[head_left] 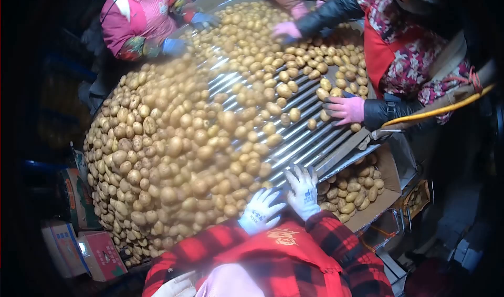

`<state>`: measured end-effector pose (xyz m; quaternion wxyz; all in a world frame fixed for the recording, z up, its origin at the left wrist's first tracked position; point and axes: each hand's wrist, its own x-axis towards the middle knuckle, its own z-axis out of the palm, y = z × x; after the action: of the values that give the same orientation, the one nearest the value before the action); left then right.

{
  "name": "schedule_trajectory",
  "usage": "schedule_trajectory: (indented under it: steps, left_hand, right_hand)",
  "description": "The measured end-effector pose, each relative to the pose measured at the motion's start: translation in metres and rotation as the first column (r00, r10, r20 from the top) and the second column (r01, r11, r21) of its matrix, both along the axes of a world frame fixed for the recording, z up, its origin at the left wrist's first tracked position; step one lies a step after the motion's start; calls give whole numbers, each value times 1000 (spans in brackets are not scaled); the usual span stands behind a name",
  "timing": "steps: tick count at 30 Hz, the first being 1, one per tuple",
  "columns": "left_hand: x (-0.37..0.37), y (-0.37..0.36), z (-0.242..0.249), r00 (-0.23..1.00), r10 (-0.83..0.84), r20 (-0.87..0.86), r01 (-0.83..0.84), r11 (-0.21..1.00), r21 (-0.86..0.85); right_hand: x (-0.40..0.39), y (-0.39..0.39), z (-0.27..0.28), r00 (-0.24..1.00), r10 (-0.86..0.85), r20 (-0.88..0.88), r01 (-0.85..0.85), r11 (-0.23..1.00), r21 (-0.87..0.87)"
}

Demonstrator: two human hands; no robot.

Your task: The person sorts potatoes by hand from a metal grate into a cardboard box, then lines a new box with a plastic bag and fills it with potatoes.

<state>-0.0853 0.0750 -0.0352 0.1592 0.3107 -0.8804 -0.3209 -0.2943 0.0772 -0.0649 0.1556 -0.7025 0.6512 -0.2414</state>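
Note:
Heaped potatoes (157, 155) cover most of a bed of metal rollers (310, 134). My left hand (261, 211), in a white glove with dark fingertips, lies at the near edge of the heap, fingers apart and nothing in it. Beside it, my right hand (303, 192), gloved alike, reaches over the near end of the rollers with its fingers spread. No potato shows in either palm. To the right of that hand, a cardboard box (387, 194) holds more potatoes (352, 189) below the rollers' metal edge.
Across the bed, a person in pink (137, 18) has blue-gloved hands over the potatoes. At right, a person in a flowered top (409, 60) reaches in with pink gloves. A yellow hose (441, 109) runs beside them. Cartons (102, 255) stand at lower left.

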Motion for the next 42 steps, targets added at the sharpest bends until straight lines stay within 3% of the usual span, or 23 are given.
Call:
schedule_trajectory:
  steps: [4, 10, 16, 19, 21, 23, 25, 28, 31, 33, 34, 37, 39, 40, 42]
  left_hand:
    - [36, -5, -11, 988, 108, -108, -111, 994, -23]
    - [58, -32, 14, 928, 280, -246, -289, 957, 3]
    - [58, -60, 8, 944, 318, -89, -322, 946, -42]
    - [55, -76, 12, 927, 351, 136, -342, 936, -83]
    - [55, -72, -12, 915, 343, 214, -335, 939, -76]
    - [54, -70, -16, 883, 305, 356, -295, 952, -85]
    - [52, -68, -19, 886, 315, 341, -307, 948, -79]
    - [52, -66, -26, 865, 285, 412, -276, 958, -84]
    - [51, -68, -29, 867, 281, 413, -285, 957, -51]
    - [53, -66, -31, 883, 297, 363, -315, 949, -10]
    - [53, -68, -32, 892, 303, 336, -317, 948, -14]
    - [53, -72, -21, 883, 295, 365, -317, 948, -1]
    - [53, -72, -27, 884, 310, 350, -334, 943, 9]
    - [52, -70, -30, 889, 311, 337, -336, 942, 18]
    - [53, -69, -34, 877, 306, 369, -334, 943, 12]
  right_hand:
    - [10, -5, -10, 994, -21, -108, 12, 997, -77]
    - [11, -4, -19, 986, -7, -168, -9, 996, -94]
    - [12, -8, -16, 976, 37, -213, -54, 996, -74]
    - [7, -13, -19, 977, 35, -210, -40, 999, -20]
    - [12, -26, -13, 986, -9, -167, 10, 1000, 3]
    - [17, -58, -15, 992, 4, -124, -9, 999, -41]
    - [33, -99, -13, 994, 27, -104, -35, 997, -69]
    - [58, -148, -32, 966, 63, -250, -75, 996, -40]
    - [52, -189, -53, 964, -93, -250, 84, 995, -43]
    - [29, -215, -66, 921, -209, -328, 144, 967, -211]
    - [20, -228, -59, 903, -266, -338, 220, 961, -167]
    - [-20, -265, -67, 845, -298, -445, 267, 955, -132]
    - [-13, -273, -52, 810, -385, -443, 309, 921, -235]
    - [9, -275, -14, 869, -327, -372, 240, 935, -261]
    - [54, -271, 14, 984, 14, -176, -67, 953, -297]
